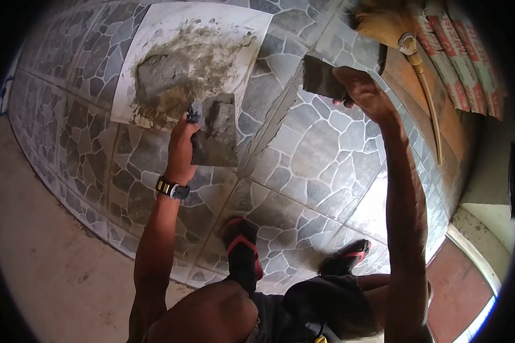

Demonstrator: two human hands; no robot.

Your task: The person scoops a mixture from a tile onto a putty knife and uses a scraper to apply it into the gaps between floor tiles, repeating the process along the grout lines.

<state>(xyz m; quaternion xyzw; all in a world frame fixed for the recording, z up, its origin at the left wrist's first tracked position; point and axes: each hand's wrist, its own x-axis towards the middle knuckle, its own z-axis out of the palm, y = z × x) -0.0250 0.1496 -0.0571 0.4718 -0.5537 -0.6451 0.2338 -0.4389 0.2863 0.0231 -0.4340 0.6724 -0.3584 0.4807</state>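
My left hand (183, 143) is closed on the near-left edge of a flat grey rectangular plate (216, 151), which carries a lump of wet cement (219, 117). A small dark thing shows by the thumb; I cannot make out what it is. Farther right, my right hand (363, 91) grips a dark flat rectangular scraper (320, 78), its left edge over a tile joint. A strip of wet grey cement (274, 126) runs along that joint toward me. Left of it lies a white sheet (257, 26), smeared and bearing a mound of wet cement (163, 80).
A straw broom (383, 28) leans at the upper right, beside several stacked printed bags (458, 63). Stone-patterned tiles (320, 148) cover the floor. My feet in red-strapped sandals (243, 246) stand on them. Bare concrete (57, 228) borders the tiles at left.
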